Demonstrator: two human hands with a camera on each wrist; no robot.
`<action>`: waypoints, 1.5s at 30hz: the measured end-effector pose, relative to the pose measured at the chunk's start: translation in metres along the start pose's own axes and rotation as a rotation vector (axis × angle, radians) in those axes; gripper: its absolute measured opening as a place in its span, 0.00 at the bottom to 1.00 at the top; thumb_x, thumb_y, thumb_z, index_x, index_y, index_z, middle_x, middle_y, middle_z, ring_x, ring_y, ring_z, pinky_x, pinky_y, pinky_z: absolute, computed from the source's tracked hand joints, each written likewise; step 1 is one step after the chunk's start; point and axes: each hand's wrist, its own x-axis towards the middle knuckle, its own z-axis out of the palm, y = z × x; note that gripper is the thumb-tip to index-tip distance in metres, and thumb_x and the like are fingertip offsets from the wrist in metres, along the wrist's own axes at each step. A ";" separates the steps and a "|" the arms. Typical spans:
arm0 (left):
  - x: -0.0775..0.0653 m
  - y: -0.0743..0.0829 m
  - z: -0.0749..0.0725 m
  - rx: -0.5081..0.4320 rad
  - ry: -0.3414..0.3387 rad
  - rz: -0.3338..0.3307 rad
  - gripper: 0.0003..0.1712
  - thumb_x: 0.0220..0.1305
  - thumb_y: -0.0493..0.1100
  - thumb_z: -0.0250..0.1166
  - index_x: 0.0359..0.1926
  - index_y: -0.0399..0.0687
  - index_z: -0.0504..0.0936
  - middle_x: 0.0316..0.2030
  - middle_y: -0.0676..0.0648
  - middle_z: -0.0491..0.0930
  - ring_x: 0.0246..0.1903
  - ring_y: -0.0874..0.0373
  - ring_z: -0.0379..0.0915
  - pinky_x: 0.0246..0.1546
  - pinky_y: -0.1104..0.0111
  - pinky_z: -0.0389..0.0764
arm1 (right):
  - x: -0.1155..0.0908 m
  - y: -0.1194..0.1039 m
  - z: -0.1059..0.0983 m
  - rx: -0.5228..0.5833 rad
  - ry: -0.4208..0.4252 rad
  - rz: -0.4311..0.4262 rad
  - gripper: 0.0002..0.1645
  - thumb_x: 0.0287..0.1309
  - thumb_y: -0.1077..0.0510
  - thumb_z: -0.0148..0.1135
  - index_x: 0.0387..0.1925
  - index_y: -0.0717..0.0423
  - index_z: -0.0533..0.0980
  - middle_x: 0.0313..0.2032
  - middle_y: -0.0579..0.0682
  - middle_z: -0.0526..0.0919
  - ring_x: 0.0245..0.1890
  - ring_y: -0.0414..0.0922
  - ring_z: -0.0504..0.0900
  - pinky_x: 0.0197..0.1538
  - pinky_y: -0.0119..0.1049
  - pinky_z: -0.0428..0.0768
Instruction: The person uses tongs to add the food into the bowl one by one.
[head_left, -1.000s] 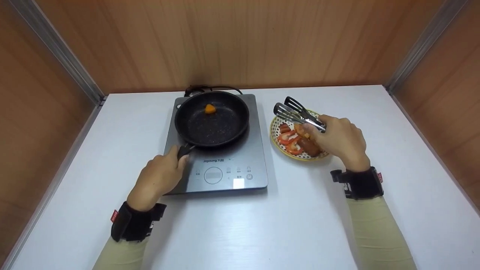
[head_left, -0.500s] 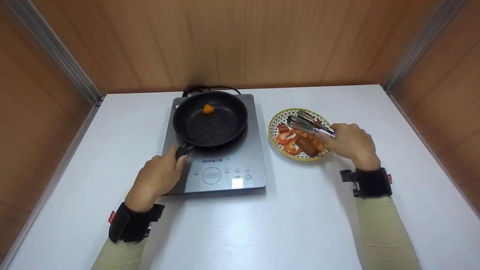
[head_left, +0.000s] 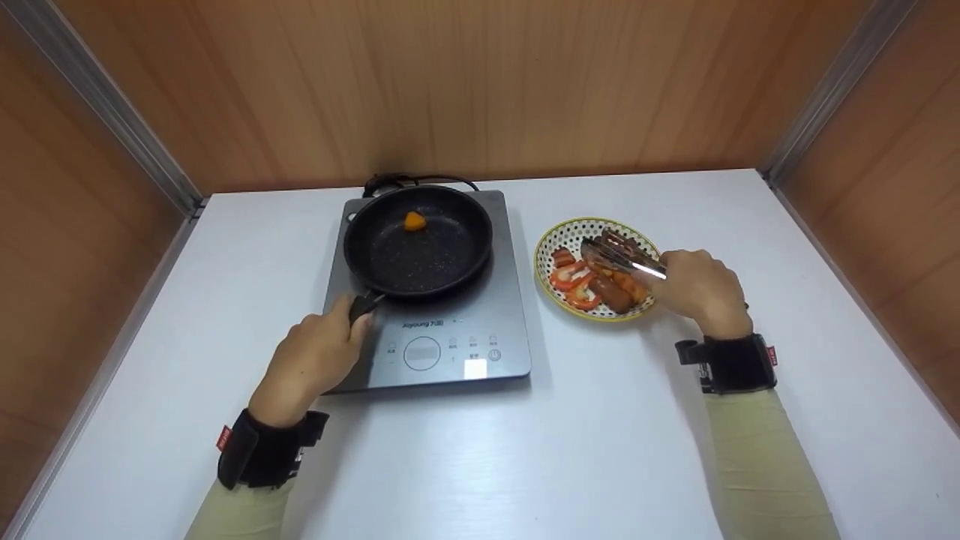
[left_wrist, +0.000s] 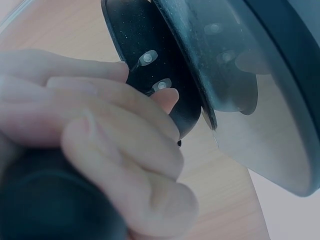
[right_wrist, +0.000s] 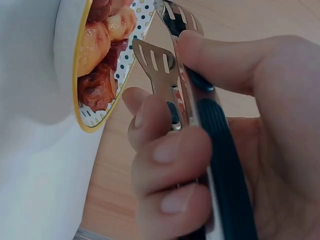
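Observation:
My left hand grips the handle of a black frying pan in the head view. One orange, rounded piece of food lies towards the back of the pan. My right hand holds slotted metal tongs over a polka-dot plate with a yellow rim. In the right wrist view the fingers and thumb wrap the dark tong handles, with the two slotted heads apart. On the plate are red pepper rings, a brown sausage-like piece and browned pieces. The tong tips overlap the food.
Beneath the pan is a flat silver induction cooker, its touch controls facing me. A black cord runs behind it. The white table is enclosed by wood-grain panels at the back and sides.
The right hand has shifted right and slightly down, bringing the tongs from above the plate's far edge onto the food. Their heads look closer together. The left hand stays on the pan handle.

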 end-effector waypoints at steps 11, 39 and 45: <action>0.001 0.001 0.000 0.006 0.012 0.005 0.16 0.85 0.50 0.51 0.46 0.41 0.70 0.24 0.44 0.73 0.25 0.48 0.72 0.24 0.60 0.68 | 0.000 -0.002 0.007 -0.015 -0.013 0.049 0.37 0.72 0.35 0.61 0.48 0.69 0.81 0.33 0.60 0.80 0.31 0.55 0.75 0.30 0.47 0.70; 0.001 0.000 0.001 -0.011 0.011 -0.008 0.16 0.85 0.50 0.51 0.46 0.41 0.71 0.23 0.44 0.74 0.23 0.49 0.72 0.22 0.61 0.67 | 0.006 -0.006 0.018 -0.025 -0.010 0.078 0.37 0.73 0.35 0.60 0.45 0.69 0.81 0.35 0.63 0.81 0.34 0.59 0.79 0.31 0.49 0.74; 0.000 0.000 0.001 -0.014 0.013 -0.004 0.16 0.85 0.50 0.50 0.45 0.41 0.70 0.23 0.45 0.72 0.24 0.50 0.70 0.23 0.62 0.65 | 0.007 -0.003 0.019 -0.020 0.016 0.066 0.36 0.73 0.35 0.60 0.48 0.67 0.82 0.37 0.65 0.82 0.35 0.60 0.79 0.32 0.51 0.75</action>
